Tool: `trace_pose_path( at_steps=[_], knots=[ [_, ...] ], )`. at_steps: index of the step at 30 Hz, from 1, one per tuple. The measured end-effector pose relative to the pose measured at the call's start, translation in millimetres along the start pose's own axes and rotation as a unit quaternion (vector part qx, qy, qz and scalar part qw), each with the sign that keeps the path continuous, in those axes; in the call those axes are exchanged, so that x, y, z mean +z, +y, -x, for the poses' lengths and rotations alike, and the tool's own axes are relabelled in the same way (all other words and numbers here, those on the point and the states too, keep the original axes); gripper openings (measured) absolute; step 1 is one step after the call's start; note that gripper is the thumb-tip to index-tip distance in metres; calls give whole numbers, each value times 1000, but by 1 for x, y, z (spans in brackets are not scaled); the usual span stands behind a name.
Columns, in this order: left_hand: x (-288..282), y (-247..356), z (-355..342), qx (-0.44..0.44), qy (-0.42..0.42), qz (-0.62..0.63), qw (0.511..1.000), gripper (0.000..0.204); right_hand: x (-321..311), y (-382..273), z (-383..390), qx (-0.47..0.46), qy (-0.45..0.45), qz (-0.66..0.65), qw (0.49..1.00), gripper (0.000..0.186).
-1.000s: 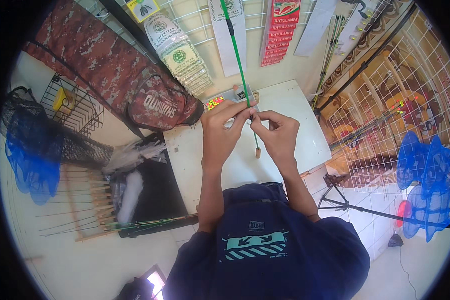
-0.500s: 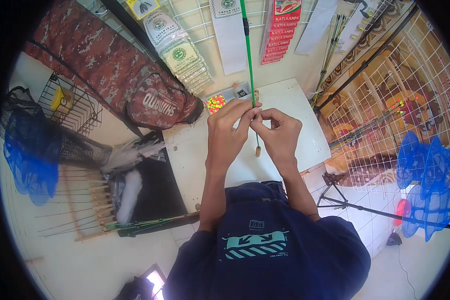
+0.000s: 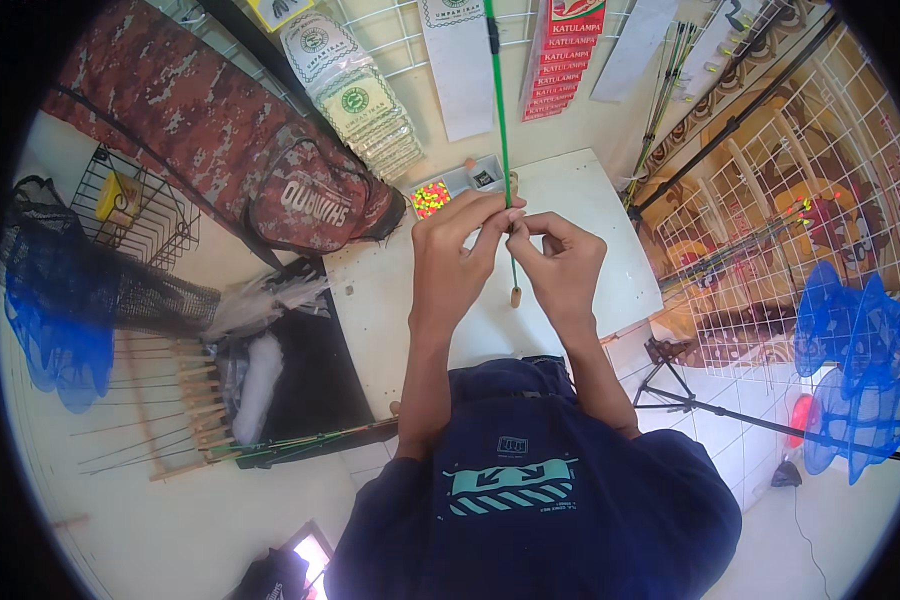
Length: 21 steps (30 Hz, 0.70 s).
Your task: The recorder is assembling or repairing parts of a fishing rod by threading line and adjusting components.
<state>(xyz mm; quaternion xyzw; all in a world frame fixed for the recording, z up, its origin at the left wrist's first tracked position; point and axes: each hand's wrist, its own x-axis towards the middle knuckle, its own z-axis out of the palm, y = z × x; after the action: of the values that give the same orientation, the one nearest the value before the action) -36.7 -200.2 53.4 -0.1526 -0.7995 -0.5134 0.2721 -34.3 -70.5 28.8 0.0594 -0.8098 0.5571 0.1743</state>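
Note:
A thin green fishing rod (image 3: 501, 120) runs upright through the middle of the view, with a dark joint near its top and a small cork-coloured end piece (image 3: 516, 297) below my fingers. My left hand (image 3: 453, 255) is closed around the rod, thumb and forefinger pinched together. From the other side my right hand (image 3: 562, 262) also pinches at the rod, its fingertips meeting those of the left. Something small and dark shows between the fingertips, too small to name. Both hands are over a white table (image 3: 620, 240).
Beyond my hands stands a tray (image 3: 486, 176) beside bright multicoloured beads (image 3: 431, 200). A red camouflage rod bag (image 3: 310, 200) leans at the left. Bait packets (image 3: 360, 110) hang on the wall rack. Blue nets (image 3: 855, 370) hang right, near a black tripod (image 3: 670, 385).
My hands keep pinching at the same spot on the rod, with only a slight shift of the fingers. The whole view has tilted a little.

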Motion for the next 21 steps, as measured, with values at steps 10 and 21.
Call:
trace_pose_path(
  at_steps=[10, 21],
  knots=[
    [-5, -4, -4, -26, -3, 20, 999, 17, 6, 8, -1, 132, -105, -259, 951, 27],
    [-3, -3, -1, -9, 16, -4, 1000, 17, 10, 0, 1, 57, -133, -146, 979, 36]
  ],
)
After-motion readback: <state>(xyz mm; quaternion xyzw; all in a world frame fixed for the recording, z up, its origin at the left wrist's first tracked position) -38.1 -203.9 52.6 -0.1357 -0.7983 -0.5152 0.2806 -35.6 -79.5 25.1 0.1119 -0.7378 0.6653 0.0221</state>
